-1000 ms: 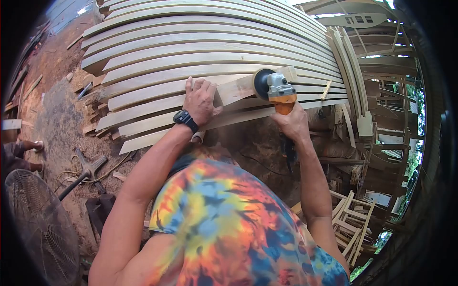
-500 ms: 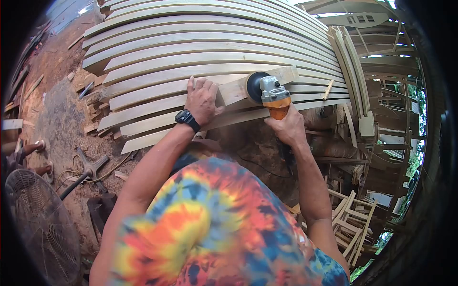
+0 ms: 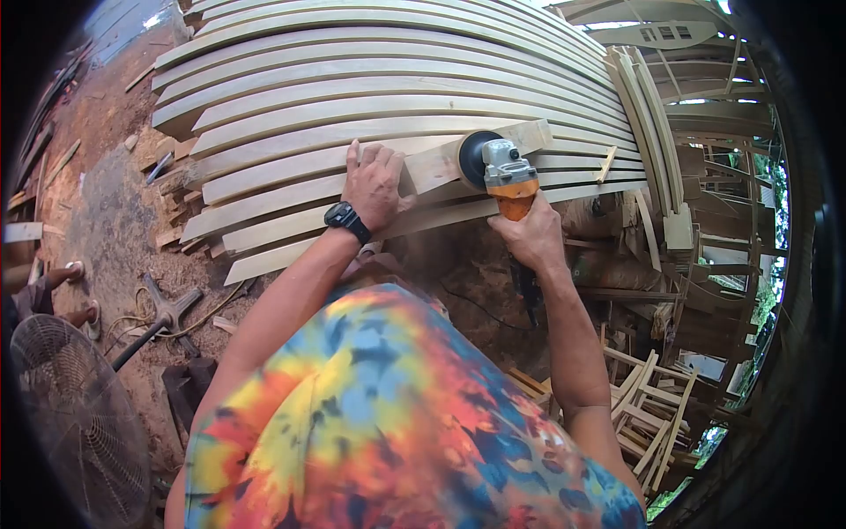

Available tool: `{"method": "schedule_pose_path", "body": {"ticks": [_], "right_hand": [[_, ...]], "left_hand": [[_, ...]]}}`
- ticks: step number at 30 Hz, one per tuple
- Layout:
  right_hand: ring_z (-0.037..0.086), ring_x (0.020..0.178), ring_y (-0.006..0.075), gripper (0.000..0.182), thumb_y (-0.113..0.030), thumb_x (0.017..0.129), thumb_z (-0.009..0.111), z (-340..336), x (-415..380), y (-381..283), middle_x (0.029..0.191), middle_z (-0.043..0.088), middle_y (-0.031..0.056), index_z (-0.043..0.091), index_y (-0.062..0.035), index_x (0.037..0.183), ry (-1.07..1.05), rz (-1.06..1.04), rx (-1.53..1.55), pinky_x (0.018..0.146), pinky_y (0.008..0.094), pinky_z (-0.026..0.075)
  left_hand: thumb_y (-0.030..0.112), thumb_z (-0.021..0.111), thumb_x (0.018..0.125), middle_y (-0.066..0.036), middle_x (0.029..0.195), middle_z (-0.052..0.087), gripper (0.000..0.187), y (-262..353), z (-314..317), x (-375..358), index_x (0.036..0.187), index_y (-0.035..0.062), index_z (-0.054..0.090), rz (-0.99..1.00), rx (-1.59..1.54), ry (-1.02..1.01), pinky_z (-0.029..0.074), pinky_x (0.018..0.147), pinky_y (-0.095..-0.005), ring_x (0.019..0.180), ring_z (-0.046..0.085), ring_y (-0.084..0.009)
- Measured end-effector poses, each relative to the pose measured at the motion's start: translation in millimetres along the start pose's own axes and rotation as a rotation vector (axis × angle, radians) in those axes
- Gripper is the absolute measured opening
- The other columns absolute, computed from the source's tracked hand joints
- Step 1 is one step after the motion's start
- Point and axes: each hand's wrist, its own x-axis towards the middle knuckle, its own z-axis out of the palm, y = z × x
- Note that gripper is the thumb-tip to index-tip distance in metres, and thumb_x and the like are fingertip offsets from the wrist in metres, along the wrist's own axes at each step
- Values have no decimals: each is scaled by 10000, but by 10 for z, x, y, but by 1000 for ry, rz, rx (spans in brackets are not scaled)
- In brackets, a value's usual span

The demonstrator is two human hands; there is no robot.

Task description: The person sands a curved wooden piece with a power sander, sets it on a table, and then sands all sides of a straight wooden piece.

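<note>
My left hand (image 3: 374, 187), with a black watch (image 3: 347, 222) on its wrist, lies with fingers spread on the pale wooden slats (image 3: 291, 192). Its thumb and forefinger are beside the left end of a short wooden board (image 3: 432, 169), which lies slanted across the slats. My right hand (image 3: 533, 236) is wrapped round the orange body of an angle grinder (image 3: 509, 176). The grinder's round black disc (image 3: 474, 160) is tilted against the board's upper face, partly covering it. Whether the disc is spinning cannot be seen.
Curved timbers (image 3: 650, 132) stand at the right end of the slats. A loose wood strip (image 3: 607, 165) rests on them. At lower left is a fan (image 3: 75, 414) with a person's feet beyond. Wood scraps (image 3: 648, 414) lie at lower right. A cord trails below the grinder.
My shirted torso has shifted slightly, and the loose cloth has swung left. The grinder has edged a few pixels to the right along the board. My left hand has stayed in place.
</note>
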Motion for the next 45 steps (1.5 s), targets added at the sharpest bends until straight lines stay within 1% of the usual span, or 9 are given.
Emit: {"method": "schedule_pose_path", "body": {"ticks": [23, 27, 29, 30, 32, 33, 35, 41, 45], "right_hand": [[717, 1096, 467, 659, -292, 732, 828, -1, 1, -12, 1105, 735, 316, 604, 73, 1233, -45, -6, -7, 962, 482, 570], [709, 1137, 451, 658, -296, 720, 846, -191, 273, 311, 1144, 734, 310, 624, 68, 1222, 16, 45, -25, 988, 467, 560], [767, 993, 358, 597, -266, 712, 869, -321, 438, 535, 1068, 762, 254, 663, 58, 1170, 40, 116, -7, 875, 429, 594], [767, 993, 358, 597, -266, 712, 869, -402, 508, 626, 1068, 762, 254, 663, 58, 1170, 41, 114, -6, 875, 429, 594], [748, 799, 220, 502, -240, 722, 890, -544, 611, 765, 945, 763, 145, 708, 34, 1101, -6, 182, 183, 722, 364, 586], [748, 799, 220, 502, -240, 722, 890, -565, 627, 795, 945, 763, 145, 708, 34, 1101, -5, 177, 184, 722, 364, 586], [675, 690, 127, 422, -232, 743, 897, -581, 654, 849, 860, 724, 61, 731, 18, 1040, -22, 175, 288, 632, 316, 548], [684, 717, 149, 459, -222, 754, 893, -461, 640, 713, 881, 726, 78, 706, 39, 1082, -63, 197, 288, 669, 330, 563], [692, 750, 157, 503, -223, 757, 888, -329, 524, 570, 881, 726, 78, 688, 43, 1133, -92, 111, 267, 714, 333, 578]], "left_hand": [[336, 897, 720, -119, 1248, 647, 710, 22, -34, -10, 1317, 58, 632, 2, -5, -7, 237, 1259, -617, 1316, 551, -322], [377, 866, 735, -110, 1237, 650, 652, 2, 1, -7, 1268, 75, 643, 13, 12, 13, 233, 1253, -624, 1317, 541, -309], [343, 898, 720, -117, 1247, 648, 709, 8, -10, -12, 1312, 60, 629, 1, -9, 2, 237, 1259, -616, 1314, 551, -320], [343, 898, 720, -117, 1247, 648, 709, 1, -6, -10, 1312, 60, 629, 2, -7, 4, 237, 1259, -616, 1314, 551, -320], [356, 903, 710, -115, 1246, 648, 716, -8, 20, -7, 1304, 65, 629, 9, 1, 11, 237, 1259, -616, 1316, 550, -321], [356, 903, 710, -115, 1246, 648, 716, -11, 17, -7, 1304, 65, 629, 7, 3, 16, 237, 1259, -616, 1316, 550, -321], [370, 908, 700, -113, 1247, 648, 724, -10, 16, -11, 1299, 71, 632, -2, -8, 11, 235, 1260, -614, 1317, 549, -321], [385, 856, 722, -100, 1213, 669, 641, 3, 29, -4, 1250, 75, 667, 1, 2, 50, 239, 1257, -610, 1305, 554, -297], [365, 907, 696, -112, 1243, 649, 713, 9, 9, 4, 1288, 72, 639, -12, -15, 14, 230, 1266, -610, 1315, 553, -319]]}}
